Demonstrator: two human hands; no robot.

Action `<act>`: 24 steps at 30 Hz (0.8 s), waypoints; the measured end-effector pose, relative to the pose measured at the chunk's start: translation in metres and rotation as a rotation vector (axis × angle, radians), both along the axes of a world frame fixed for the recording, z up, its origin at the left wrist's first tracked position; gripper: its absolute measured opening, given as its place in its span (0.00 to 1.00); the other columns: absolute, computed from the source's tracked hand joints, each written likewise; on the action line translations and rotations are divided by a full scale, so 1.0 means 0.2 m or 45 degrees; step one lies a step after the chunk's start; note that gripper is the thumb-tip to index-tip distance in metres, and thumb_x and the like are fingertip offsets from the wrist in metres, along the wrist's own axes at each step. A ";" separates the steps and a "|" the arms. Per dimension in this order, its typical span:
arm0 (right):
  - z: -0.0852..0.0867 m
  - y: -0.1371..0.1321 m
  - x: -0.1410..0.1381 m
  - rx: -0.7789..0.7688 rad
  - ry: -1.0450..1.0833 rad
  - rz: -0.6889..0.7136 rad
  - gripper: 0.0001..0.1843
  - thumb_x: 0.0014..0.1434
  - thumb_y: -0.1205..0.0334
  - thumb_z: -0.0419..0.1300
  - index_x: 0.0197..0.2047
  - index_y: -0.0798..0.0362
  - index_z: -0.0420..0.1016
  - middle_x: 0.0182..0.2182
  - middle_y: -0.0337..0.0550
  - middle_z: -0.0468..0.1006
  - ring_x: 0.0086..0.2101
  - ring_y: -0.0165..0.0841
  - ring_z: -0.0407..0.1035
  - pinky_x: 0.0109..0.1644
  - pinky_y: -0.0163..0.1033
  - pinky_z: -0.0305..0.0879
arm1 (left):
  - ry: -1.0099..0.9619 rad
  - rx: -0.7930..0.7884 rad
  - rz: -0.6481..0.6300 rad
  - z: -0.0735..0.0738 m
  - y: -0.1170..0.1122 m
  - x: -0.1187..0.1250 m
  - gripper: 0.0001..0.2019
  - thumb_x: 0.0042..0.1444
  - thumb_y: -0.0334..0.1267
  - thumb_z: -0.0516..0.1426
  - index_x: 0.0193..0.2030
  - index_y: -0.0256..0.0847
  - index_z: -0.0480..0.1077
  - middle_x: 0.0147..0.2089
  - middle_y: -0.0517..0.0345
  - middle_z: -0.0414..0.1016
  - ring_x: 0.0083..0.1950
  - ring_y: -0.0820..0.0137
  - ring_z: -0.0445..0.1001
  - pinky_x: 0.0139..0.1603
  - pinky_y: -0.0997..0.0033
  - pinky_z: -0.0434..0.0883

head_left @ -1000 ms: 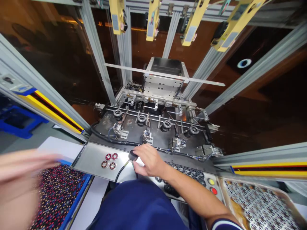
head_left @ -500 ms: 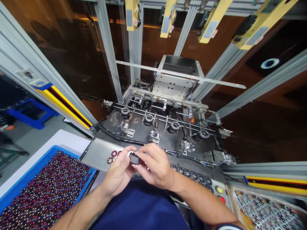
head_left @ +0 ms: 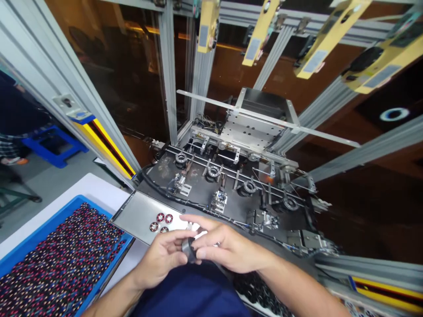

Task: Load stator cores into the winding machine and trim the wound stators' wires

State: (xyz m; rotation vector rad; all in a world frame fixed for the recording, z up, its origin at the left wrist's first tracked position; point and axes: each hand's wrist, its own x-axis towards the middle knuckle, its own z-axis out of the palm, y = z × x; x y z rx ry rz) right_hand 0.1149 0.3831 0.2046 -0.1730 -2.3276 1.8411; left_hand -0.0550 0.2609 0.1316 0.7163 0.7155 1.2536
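Note:
My left hand (head_left: 161,254) grips a short dark cylindrical ring (head_left: 188,250), fingers behind it and thumb in front. My right hand (head_left: 224,246) meets it from the other side, its thumb and a finger closed at the ring's edge. Small whitish metal pieces (head_left: 197,230) show between the fingers of my right hand, partly hidden, so their kind is unclear. Just beyond my left hand, several round wound cores with red and copper colouring (head_left: 160,217) lie on a metal tray (head_left: 134,209).
At left a blue tray (head_left: 77,203) holds a mass of small wound cores (head_left: 66,259). Ahead stands a dark machine bed with several ring fixtures (head_left: 213,171). Yellow units (head_left: 257,35) hang overhead between aluminium posts (head_left: 170,75). Several dark parts (head_left: 261,293) lie below my right forearm.
The view has shifted, so the scene sits further right and lower. Both hands have lowered towards my body, and the dark ring has turned so its side faces left. More tray cores show.

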 end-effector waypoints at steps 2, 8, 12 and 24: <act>-0.02 0.01 -0.04 -0.045 -0.003 0.130 0.14 0.66 0.61 0.55 0.33 0.58 0.78 0.43 0.55 0.80 0.67 0.38 0.50 0.66 0.43 0.54 | 0.016 0.010 -0.030 0.00 -0.01 -0.01 0.21 0.51 0.44 0.66 0.53 0.46 0.75 0.38 0.54 0.82 0.37 0.67 0.81 0.43 0.69 0.75; -0.08 0.19 -0.16 0.112 -0.023 0.136 0.15 0.68 0.60 0.52 0.42 0.58 0.77 0.62 0.57 0.66 0.65 0.36 0.55 0.67 0.43 0.55 | 0.647 -0.013 0.403 -0.24 -0.05 -0.21 0.27 0.55 0.51 0.61 0.59 0.44 0.69 0.51 0.47 0.80 0.51 0.59 0.78 0.53 0.60 0.74; -0.19 0.59 -0.36 0.627 -0.055 -0.211 0.19 0.70 0.57 0.47 0.37 0.56 0.76 0.66 0.52 0.60 0.64 0.37 0.56 0.67 0.48 0.54 | 1.240 -0.206 0.957 -0.59 -0.05 -0.40 0.24 0.62 0.49 0.53 0.61 0.39 0.64 0.56 0.41 0.76 0.56 0.56 0.75 0.61 0.50 0.67; -0.67 1.25 -0.89 0.909 -0.344 -0.351 0.14 0.64 0.58 0.59 0.50 0.56 0.73 0.57 0.49 0.70 0.57 0.42 0.65 0.60 0.57 0.62 | 1.509 -0.206 1.051 -0.94 -0.01 -0.40 0.23 0.64 0.43 0.50 0.63 0.37 0.59 0.56 0.40 0.74 0.59 0.57 0.73 0.61 0.51 0.67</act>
